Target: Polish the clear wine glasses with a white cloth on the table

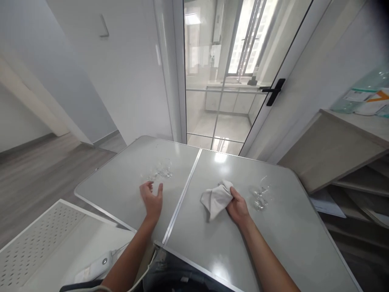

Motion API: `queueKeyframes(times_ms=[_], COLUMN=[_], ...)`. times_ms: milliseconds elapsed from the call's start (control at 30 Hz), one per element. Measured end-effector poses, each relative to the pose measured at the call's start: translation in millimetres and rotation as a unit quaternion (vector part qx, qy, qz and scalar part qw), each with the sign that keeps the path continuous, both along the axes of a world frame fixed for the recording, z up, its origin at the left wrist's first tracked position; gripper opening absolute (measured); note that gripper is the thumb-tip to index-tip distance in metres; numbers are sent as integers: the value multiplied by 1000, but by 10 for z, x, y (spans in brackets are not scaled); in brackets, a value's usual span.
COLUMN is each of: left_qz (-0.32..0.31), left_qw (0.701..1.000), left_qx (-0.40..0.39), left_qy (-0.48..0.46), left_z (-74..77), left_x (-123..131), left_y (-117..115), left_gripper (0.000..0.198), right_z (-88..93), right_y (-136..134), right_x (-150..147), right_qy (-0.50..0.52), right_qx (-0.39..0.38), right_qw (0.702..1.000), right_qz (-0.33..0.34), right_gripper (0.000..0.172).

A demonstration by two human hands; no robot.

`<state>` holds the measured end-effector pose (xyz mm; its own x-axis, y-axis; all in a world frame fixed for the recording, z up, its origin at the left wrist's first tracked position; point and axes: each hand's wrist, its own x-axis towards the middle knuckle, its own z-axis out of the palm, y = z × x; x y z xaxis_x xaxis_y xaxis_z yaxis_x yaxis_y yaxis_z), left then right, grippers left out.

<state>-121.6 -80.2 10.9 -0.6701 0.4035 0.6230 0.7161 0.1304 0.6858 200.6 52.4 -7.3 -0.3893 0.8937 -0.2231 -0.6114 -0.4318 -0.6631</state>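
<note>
A crumpled white cloth (216,198) is pinched in my right hand (238,206), its loose end spread to the left just over the grey tabletop (209,247). To the right of that hand stands a cluster of clear, shiny glass-like pieces (259,198); their exact shape is hard to make out. Over the table's left half is my left hand (152,198), thumb and fingers apart and nothing visible between them. Just beyond its fingertips sits another group of clear glass-like pieces (162,170). Whether the fingers touch these is unclear.
A metal seam (184,192) divides the folding table. At lower left, a white perforated rack (45,239) holds a white device with a cord (97,267). Behind the table is a glass door with a black handle (275,92). Shelving (349,142) stands close on the right.
</note>
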Motion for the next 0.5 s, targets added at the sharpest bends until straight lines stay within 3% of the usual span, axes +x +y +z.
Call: queueKeyframes(times_ms=[100, 200, 333, 500], left_qz=[69, 56, -2, -34], left_qw=[997, 995, 993, 989], left_qx=[6, 7, 27, 33], left_qy=[-40, -80, -114, -137], left_z=[-21, -24, -43, 2], left_x=[-326, -569, -714, -679], left_y=[3, 111, 253, 263], left_gripper=[73, 88, 78, 57], right_z=[3, -8, -25, -33], right_y=[-7, -32, -51, -49], right_x=[-2, -20, -59, -69], right_qy=[1, -6, 9, 10], right_qx=[20, 58, 74, 102], right_qw=[1000, 998, 997, 995], right_qz=[9, 23, 5, 7], right_gripper=[32, 36, 43, 44])
